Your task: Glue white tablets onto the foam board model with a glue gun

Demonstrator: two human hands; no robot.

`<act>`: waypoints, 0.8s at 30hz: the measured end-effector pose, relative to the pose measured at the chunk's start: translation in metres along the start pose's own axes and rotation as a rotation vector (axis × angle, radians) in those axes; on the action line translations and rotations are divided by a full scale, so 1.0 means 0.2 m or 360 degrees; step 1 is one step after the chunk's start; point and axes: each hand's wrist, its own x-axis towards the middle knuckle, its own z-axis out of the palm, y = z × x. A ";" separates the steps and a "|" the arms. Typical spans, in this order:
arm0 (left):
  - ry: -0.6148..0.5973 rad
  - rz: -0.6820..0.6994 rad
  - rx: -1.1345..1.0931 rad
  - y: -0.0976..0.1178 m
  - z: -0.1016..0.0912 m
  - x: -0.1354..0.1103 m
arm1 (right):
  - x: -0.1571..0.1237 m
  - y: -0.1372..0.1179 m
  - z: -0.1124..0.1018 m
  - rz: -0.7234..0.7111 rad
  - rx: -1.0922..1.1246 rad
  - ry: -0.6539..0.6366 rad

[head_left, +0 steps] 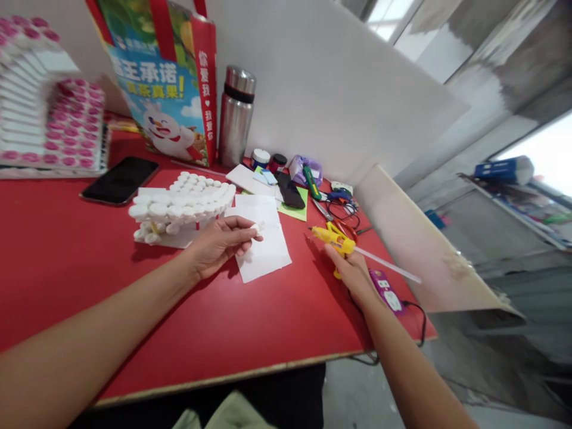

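Note:
My left hand (223, 244) pinches a small white piece (258, 228) between thumb and fingertips, above a sheet of white paper (268, 259). Just behind that hand stands a small model (183, 205) covered in rounded white pieces, on a white base. My right hand (353, 271) is wrapped around a yellow glue gun (333, 239), whose nozzle points left toward the paper. A long translucent glue stick (388, 264) sticks out of the gun's back end. The two hands are well apart.
On the red table (179, 339) a black phone (120, 180) lies near a pink-and-white model (75, 122). A printed bag (172, 89) and steel flask (236, 116) stand behind. Small jars (260, 158), a green-handled cutter (311, 182) and tangled cables lie rightward. A purple power strip (385, 290) sits by my right wrist.

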 end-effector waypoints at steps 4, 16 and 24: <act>-0.0001 -0.0016 0.0024 0.00 0.00 0.00 | 0.00 0.03 -0.03 -0.0025 -0.0128 0.0051; -0.0052 -0.0004 0.0034 -0.01 -0.01 -0.01 | -0.01 0.04 -0.04 -0.0075 -0.0623 0.0177; -0.0077 -0.0015 0.0047 -0.01 -0.01 0.00 | -0.27 0.03 -0.08 -0.0406 -0.1022 0.0312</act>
